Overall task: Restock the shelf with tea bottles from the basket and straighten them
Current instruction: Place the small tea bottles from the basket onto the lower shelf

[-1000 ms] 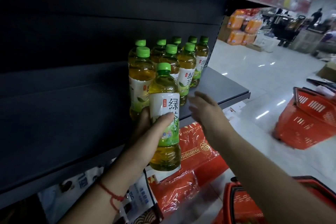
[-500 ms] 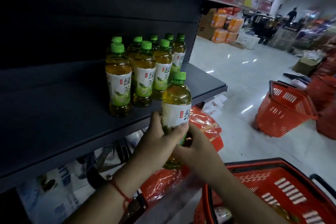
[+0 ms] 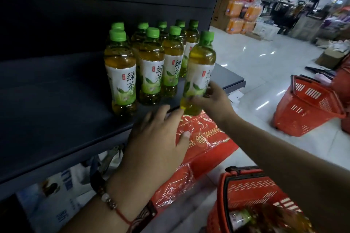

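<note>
One bottle [image 3: 199,73] in transit, now gripped by the right hand [image 3: 214,100] alone; half a second ago, held jointly by both hands lower down, in front of the shelf edge. Left hand [image 3: 155,138] released since then: fingers spread and relaxed, holding nothing, hovering just below and left of the bottle base, over the shelf [image 3: 56,119] edge. Handover complete; judged meaning for the task: bottle raised to shelf level and ready for placement, left hand free for straightening.

Bottle position relative to the shelved row [image 3: 151,62]: immediately right of the front rank, tilted slightly, green cap up, base at or just beyond the front lip of the shelf, not yet set down. Right-hand fingers curled round the lower label and base; thumb side hidden behind the bottle.

Shelved row: roughly nine bottles in two ranks, upright, labels mostly facing forward, occupying the right part of the shelf.

Supply: red basket [image 3: 246,191] below and right of the shelved row, with further bottles blurred inside. Second red basket [image 3: 306,106] farther right on the floor, tipped on its side.

Likely next step: seating of the held bottle beside the front rank, label forward.
</note>
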Tool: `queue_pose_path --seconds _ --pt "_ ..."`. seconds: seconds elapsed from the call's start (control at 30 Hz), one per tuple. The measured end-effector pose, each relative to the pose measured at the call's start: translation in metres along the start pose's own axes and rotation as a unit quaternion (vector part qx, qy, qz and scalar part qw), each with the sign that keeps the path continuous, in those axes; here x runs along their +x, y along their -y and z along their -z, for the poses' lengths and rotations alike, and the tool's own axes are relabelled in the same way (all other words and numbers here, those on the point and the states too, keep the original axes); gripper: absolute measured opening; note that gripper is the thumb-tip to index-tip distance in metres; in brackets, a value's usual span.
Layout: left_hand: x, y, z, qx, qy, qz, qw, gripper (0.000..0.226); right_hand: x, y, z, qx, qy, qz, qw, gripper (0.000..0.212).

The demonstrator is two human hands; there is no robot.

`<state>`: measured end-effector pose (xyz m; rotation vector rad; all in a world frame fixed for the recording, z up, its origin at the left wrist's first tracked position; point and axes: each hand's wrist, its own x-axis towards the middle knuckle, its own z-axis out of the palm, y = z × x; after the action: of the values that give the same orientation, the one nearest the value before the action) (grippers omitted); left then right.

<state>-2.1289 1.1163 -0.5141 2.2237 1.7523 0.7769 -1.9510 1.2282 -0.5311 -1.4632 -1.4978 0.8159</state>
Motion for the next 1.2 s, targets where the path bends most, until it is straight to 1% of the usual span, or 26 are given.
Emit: queue_pose_path --seconds 0.1,0.17,0.3,0.4,0.5,0.63,0.73,0.8,0.87,0.97,1.03,1.1,1.2 --pt "0.004 0.004 -0.005 0.018 0.008 0.007 1.000 0.053 0.035 0.000 -0.005 0.030 -0.045 -0.003 0.999 0.047" --pt "0.009 0.007 -0.010 0.033 0.019 0.007 0.999 0.054 0.057 -0.007 -0.010 0.030 -0.055 0.000 0.998 0.044" --pt "0.017 0.013 -0.020 0.045 0.044 0.020 0.998 0.052 0.089 -0.025 -0.027 0.003 -0.062 -0.021 0.998 0.048" --pt "0.021 0.017 -0.025 0.045 0.048 0.022 0.998 0.051 0.106 -0.025 -0.036 -0.017 -0.042 -0.024 0.999 0.055" --pt "0.021 0.019 -0.029 0.046 0.050 0.020 0.997 0.052 0.117 -0.027 -0.039 -0.040 -0.028 -0.027 0.998 0.057" --pt "0.022 0.020 -0.035 0.049 0.052 0.005 0.997 0.054 0.118 -0.026 -0.038 -0.054 -0.014 -0.029 0.998 0.053" --pt "0.024 0.018 -0.040 0.060 0.060 -0.006 0.996 0.055 0.110 -0.020 -0.031 -0.103 -0.001 -0.028 0.994 0.049" --pt "0.024 0.013 -0.043 0.065 0.064 -0.013 0.996 0.055 0.092 -0.015 -0.022 -0.134 0.002 -0.024 0.991 0.055" --pt "0.023 0.005 -0.046 0.070 0.073 -0.027 0.995 0.057 0.058 -0.015 -0.007 -0.179 0.014 -0.022 0.984 0.067" --pt "0.015 -0.012 -0.051 0.069 0.089 -0.072 0.991 0.058 -0.013 -0.029 0.023 -0.304 0.056 -0.003 0.951 0.075" --pt "0.007 -0.027 -0.056 0.080 0.092 -0.112 0.986 0.061 -0.060 -0.049 0.049 -0.359 0.073 0.004 0.930 0.077" --pt "-0.001 -0.047 -0.065 0.083 0.107 -0.143 0.980 0.063 -0.111 -0.074 0.079 -0.401 0.083 -0.047 0.911 0.078" --pt "-0.015 -0.080 -0.087 0.089 0.160 -0.195 0.964 0.063 -0.190 -0.112 0.118 -0.439 0.102 -0.162 0.878 0.081"
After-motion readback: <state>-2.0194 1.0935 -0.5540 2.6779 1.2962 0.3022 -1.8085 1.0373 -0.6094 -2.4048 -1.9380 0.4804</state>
